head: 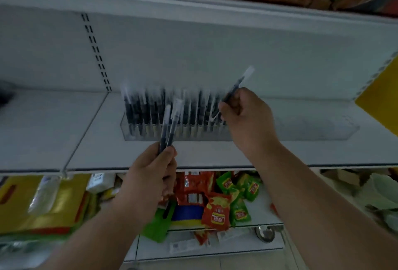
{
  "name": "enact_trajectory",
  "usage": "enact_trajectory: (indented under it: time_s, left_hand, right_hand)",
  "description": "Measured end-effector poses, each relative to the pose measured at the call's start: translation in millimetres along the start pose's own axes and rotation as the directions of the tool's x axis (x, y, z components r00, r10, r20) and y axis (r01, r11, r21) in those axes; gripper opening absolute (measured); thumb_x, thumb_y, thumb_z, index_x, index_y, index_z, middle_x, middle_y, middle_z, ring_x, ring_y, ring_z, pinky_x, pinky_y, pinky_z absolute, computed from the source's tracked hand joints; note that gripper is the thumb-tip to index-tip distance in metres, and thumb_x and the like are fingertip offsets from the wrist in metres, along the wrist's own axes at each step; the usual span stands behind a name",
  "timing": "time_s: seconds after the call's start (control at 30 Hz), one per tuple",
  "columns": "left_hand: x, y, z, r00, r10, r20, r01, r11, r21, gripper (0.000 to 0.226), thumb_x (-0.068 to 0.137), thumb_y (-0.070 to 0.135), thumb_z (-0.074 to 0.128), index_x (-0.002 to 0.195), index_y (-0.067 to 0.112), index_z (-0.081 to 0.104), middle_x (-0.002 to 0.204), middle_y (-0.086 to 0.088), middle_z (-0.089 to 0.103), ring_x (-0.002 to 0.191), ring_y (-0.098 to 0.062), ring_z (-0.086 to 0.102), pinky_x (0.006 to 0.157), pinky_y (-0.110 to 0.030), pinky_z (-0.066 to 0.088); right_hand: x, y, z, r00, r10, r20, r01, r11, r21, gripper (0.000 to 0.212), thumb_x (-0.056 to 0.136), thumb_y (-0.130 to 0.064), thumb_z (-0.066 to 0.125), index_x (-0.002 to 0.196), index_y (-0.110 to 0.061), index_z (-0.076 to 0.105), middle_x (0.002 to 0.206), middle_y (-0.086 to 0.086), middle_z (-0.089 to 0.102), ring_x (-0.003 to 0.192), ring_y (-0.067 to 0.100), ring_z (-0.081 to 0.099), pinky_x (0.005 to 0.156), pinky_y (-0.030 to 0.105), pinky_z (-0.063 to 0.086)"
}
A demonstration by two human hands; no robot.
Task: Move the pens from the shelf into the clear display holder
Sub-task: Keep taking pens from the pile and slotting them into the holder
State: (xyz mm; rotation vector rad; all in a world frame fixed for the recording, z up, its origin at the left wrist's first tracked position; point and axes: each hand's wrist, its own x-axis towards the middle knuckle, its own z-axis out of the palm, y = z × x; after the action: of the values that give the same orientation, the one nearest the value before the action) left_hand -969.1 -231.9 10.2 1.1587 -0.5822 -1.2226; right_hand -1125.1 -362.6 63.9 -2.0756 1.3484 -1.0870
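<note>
White shelf [86, 153] fills the mid frame, w/ its back panel [193, 54] behind. On it, running roughly 9-to-3 o'clock, sits the clear display holder [312, 128]: left half packed w/ upright pens [163, 108] (blurred, can't count), right half looks bare. Below the shelf edge, approx 6 o'clock, a pile of red and green snack packets [226, 200].

Left hand [150, 175] is closed round a small bunch of pens [168, 129], 2 or 3, blur hides the exact no.; caps point up toward 12 o'clock, just in front of the holder's front wall. Right hand [247, 116] is closed on a single pen [235, 86], tilted, long axis running 7-to-1 o'clock, cap end at 1.

Key relation: the free slots start at about 9 o'clock from the right hand, right by its knuckles, where the filled row ends. Right hand is clearly nearer; left is lower, at 7 o'clock from that gap. Likely next: right pen needs swinging upright, tip down, before it drops in. Tip end is hidden in the fist, so can't tell how near the holder it is.
</note>
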Motion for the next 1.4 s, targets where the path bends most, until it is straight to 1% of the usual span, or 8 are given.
enact_trajectory:
  time_s: [0.13,0.33,0.53,0.73,0.93,1.13,1.23,1.4]
  left_hand:
    - [-11,-1,1,0.998,0.025,-0.064,-0.026,1.0,-0.011,0.023,0.103,0.01,0.041,0.082,0.007,0.049,0.056,0.002,0.03,0.044,-0.012,0.022,0.036,-0.02,0.023]
    - [-21,-7,1,0.994,0.021,-0.108,-0.022,1.0,-0.01,0.019,0.102,0.009,0.043,0.085,0.007,0.05,0.06,-0.001,0.029,0.049,-0.014,0.021,0.043,-0.026,0.015]
    - [-23,-5,-8,0.995,0.027,-0.101,-0.024,0.999,0.028,0.018,0.102,0.011,0.043,0.085,0.008,0.049,0.064,-0.004,0.025,0.052,-0.016,0.017,0.044,-0.027,0.015]
    - [-18,-1,-16,0.998,-0.002,-0.066,0.004,1.0,0.024,0.019,0.102,0.011,0.044,0.084,0.007,0.05,0.063,-0.003,0.025,0.051,-0.016,0.017,0.045,-0.029,0.013]
    - [-11,5,-16,0.999,0.016,-0.036,-0.014,0.999,0.046,0.02,0.102,0.01,0.042,0.085,0.006,0.051,0.059,-0.001,0.03,0.045,-0.013,0.024,0.039,-0.023,0.021]
    - [-10,-1,-11,1.0,-0.018,-0.024,0.018,1.0,0.01,0.021,0.102,0.01,0.042,0.082,0.007,0.05,0.059,-0.001,0.029,0.047,-0.014,0.02,0.047,-0.03,0.012]
    - [-11,-3,-6,1.0,-0.01,-0.023,0.01,1.0,-0.004,0.023,0.102,0.01,0.043,0.08,0.008,0.05,0.058,-0.001,0.028,0.046,-0.013,0.021,0.043,-0.027,0.015]
    - [-12,-13,13,0.999,0.049,0.01,-0.05,0.992,0.113,0.017,0.102,0.014,0.046,0.087,0.009,0.052,0.06,-0.001,0.03,0.048,-0.012,0.024,0.044,-0.024,0.021]
  right_hand:
    - [8,6,15,0.994,-0.093,0.064,0.103,0.981,-0.163,0.023,0.097,-0.032,0.058,0.081,-0.018,0.05,0.069,-0.007,0.054,0.06,0.008,0.05,0.053,0.028,0.036]
    - [12,7,22,0.992,-0.097,0.077,0.114,0.956,-0.269,0.026,0.098,-0.038,0.054,0.079,-0.02,0.051,0.069,-0.007,0.053,0.065,0.014,0.052,0.057,0.027,0.032]
    - [9,11,34,0.99,-0.042,0.135,0.084,0.944,-0.32,0.031,0.098,-0.04,0.053,0.076,-0.018,0.053,0.067,-0.005,0.054,0.066,0.016,0.055,0.058,0.029,0.042]
    - [4,15,41,0.989,0.025,0.143,0.037,0.909,-0.416,0.033,0.099,-0.041,0.05,0.077,-0.017,0.056,0.063,-0.005,0.053,0.057,0.009,0.048,0.049,0.024,0.026]
    - [4,14,42,0.988,0.044,0.149,0.026,0.899,-0.437,0.031,0.098,-0.04,0.052,0.079,-0.017,0.059,0.065,-0.006,0.055,0.062,0.011,0.051,0.05,0.024,0.029]
    - [-2,14,35,0.984,0.134,0.121,-0.092,0.949,-0.301,0.029,0.088,-0.052,0.063,0.086,-0.024,0.059,0.076,-0.011,0.061,0.069,0.005,0.055,0.056,0.021,0.041]
    - [-11,4,22,0.991,0.093,0.1,-0.081,0.99,-0.118,0.024,0.087,-0.049,0.067,0.083,-0.025,0.064,0.073,-0.012,0.061,0.066,0.0,0.056,0.059,0.023,0.046]
    - [-29,-20,7,0.905,-0.017,0.424,-0.131,0.939,0.318,0.016,0.088,-0.038,0.066,0.083,-0.023,0.069,0.066,-0.008,0.066,0.052,0.005,0.053,0.054,0.021,0.048]
